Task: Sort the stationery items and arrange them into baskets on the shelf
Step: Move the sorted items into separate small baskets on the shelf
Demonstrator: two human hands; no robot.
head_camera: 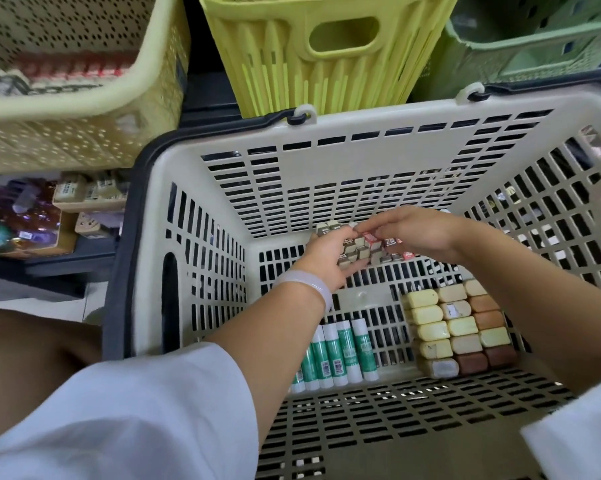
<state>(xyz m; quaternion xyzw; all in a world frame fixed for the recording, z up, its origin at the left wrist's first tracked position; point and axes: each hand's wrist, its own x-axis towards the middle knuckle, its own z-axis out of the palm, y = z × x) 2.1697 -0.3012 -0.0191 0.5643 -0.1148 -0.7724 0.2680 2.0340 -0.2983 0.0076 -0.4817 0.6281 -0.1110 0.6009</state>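
Inside the beige shopping basket (188, 174), at its far wall, a stack of small erasers (356, 252) is gripped by the left hand (327, 258), fingers curled around it, while one red-wrapped eraser (372, 239) is pinched by the right hand (420, 233). On the basket's floor, green glue sticks (333, 355) are laid near the left forearm, and yellow and brown blocks (458, 323) are packed in rows toward its right wall.
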